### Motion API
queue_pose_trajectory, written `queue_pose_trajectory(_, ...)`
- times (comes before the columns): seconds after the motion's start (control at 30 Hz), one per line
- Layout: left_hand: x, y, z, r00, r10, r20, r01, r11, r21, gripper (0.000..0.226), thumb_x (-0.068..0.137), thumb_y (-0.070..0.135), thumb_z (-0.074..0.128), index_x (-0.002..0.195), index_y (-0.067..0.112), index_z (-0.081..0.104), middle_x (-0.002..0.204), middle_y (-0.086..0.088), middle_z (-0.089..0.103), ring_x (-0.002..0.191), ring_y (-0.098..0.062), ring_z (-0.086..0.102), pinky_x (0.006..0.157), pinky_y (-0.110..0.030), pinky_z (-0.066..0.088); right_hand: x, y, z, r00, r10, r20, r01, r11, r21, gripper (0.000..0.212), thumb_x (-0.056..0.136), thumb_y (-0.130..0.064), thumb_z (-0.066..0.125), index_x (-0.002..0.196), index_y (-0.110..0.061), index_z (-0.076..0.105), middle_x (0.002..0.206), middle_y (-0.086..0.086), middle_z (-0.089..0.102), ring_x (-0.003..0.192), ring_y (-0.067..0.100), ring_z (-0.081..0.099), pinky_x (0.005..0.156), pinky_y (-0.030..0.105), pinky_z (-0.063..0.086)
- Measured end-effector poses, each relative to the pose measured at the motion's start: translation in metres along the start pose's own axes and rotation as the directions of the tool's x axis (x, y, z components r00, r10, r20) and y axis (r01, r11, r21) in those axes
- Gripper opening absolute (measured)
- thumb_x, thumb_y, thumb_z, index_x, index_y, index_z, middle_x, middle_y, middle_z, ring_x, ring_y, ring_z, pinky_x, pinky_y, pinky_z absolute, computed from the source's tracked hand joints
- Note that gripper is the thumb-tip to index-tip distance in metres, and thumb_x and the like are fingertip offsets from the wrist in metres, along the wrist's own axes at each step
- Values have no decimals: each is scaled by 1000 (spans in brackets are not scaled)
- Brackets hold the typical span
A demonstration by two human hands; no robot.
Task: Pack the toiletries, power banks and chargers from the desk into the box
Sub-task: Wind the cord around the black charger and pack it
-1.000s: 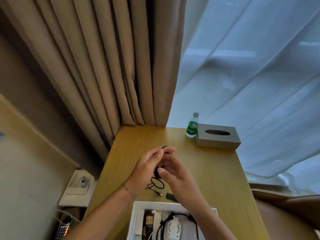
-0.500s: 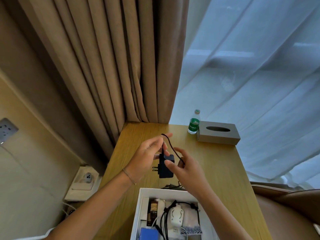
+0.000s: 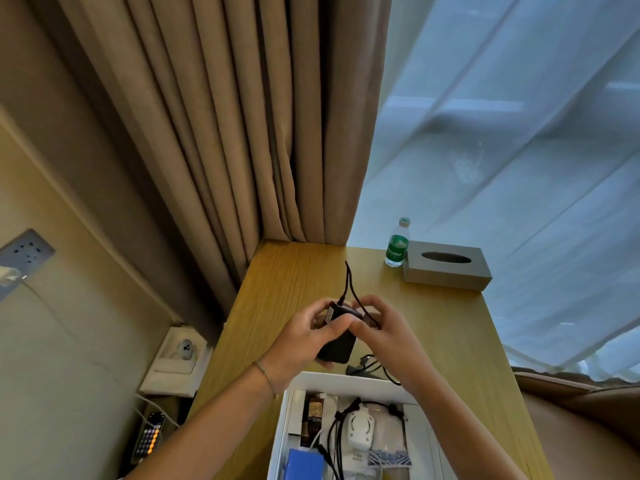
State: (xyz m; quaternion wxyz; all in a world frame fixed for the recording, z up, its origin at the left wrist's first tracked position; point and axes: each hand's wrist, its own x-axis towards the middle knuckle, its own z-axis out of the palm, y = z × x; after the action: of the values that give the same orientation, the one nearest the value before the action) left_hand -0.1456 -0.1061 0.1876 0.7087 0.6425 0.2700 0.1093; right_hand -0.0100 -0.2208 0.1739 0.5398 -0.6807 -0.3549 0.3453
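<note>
Head view: one black charger [image 3: 337, 336] held above the table [image 3: 277, 306], just beyond the white box [image 3: 341, 378].
Left hand [image 3: 304, 336]: grip wrapped around charger.
Right hand [image 3: 381, 332]: grip pinching its cable [image 3: 347, 278].
Far right: one bottle [image 3: 397, 242], one tissue box [image 3: 446, 266].

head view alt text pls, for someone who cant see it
Two hands, left hand and right hand, grip a black charger with its cable looping up, above a wooden desk. A white box of packed items sits nearest the camera; a water bottle and tissue box stand at the far edge.
</note>
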Motion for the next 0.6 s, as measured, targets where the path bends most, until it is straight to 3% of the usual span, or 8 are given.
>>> queue_pose_trajectory(0.1, -5, -1, -6, 994, -33, 100, 36, 999, -24, 27, 92, 46, 66, 115, 31, 64, 104, -11, 76, 90, -37, 75, 62, -36, 54, 2, 2, -19, 995, 6, 101, -19, 991, 129, 36, 86, -45, 74, 106, -16, 66, 66, -3, 60, 53, 8, 47, 51, 19, 41)
queue_pose_trajectory(0.2, -11, 0, -15, 959, -66, 274, 80, 996, -43, 39, 93, 43, 66, 125, 23, 59, 111, -18, 74, 96, -42, 72, 81, -49, 55, 5, 1, -35, 985, -24, 172, -50, 909, 414, 37, 89, -45, 65, 86, -8, 67, 62, 0, 38, 53, 13, 30, 48, 21, 31)
queue_pose_trajectory(0.33, -15, 7, -23, 875, -19, 484, 56, 996, -63, 43, 97, 32, 64, 137, 21, 53, 122, -21, 68, 106, -46, 68, 84, -43, 59, 9, 3, -34, 977, 6, 211, -116, 851, 512, 39, 95, -49, 54, 82, -13, 59, 67, 1, 30, 57, 16, 22, 49, 26, 23)
queue_pose_trajectory(0.47, -15, 14, -24, 824, 31, 565, -2, 999, -51, 46, 99, 25, 60, 142, 17, 45, 123, -28, 64, 108, -50, 65, 88, -50, 58, 10, 9, -28, 949, 42, 313, -183, 881, 436, 35, 102, -42, 49, 89, -11, 58, 66, 3, 32, 52, 15, 27, 43, 23, 28)
queue_pose_trajectory(0.6, -19, 24, -25, 885, 177, 431, -146, 984, -103, 50, 97, 27, 62, 143, 18, 46, 124, -27, 63, 110, -50, 65, 92, -53, 56, 8, 18, -8, 941, 195, 277, -204, 979, 6, 32, 106, -32, 45, 99, -5, 61, 66, 0, 51, 50, 11, 41, 45, 23, 35)
